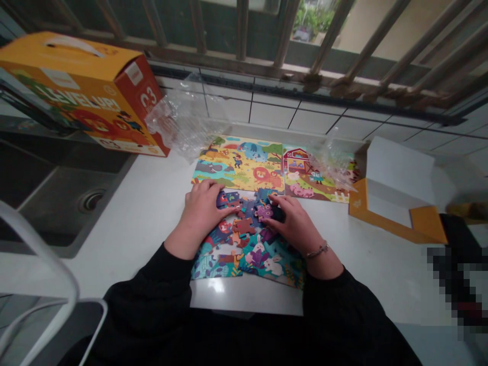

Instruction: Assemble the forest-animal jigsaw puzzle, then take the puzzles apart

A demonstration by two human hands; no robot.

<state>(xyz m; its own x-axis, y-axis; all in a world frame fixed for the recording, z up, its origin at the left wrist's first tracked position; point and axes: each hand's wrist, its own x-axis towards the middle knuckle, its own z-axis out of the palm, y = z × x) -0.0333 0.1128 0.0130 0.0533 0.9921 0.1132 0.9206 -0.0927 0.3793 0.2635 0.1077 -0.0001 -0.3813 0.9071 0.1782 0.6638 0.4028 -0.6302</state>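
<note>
Between the thumb and fingers of my right hand [293, 216] is a purple puzzle piece [264, 212], held over the upper part of a jigsaw. My left hand [202, 208] is curled round dark blue puzzle pieces [229, 199] at the upper left, its thumb reaching across them. Below both hands lie joined sections, one with white rabbits [273, 265] on teal at the right and another with leaves [208, 264] at the left. A brown-red piece [244, 226] lies loosely across the middle. My palms and fingers hide some of the pieces.
Behind the jigsaw lie a safari picture [247, 165] and a farm picture [301, 175]. An orange carton [95, 96] stands by the sink [68, 203], beside crumpled clear plastic [186, 117]. At right is an open orange-and-white box [396, 193]. A white curved tube [57, 264] rises at left.
</note>
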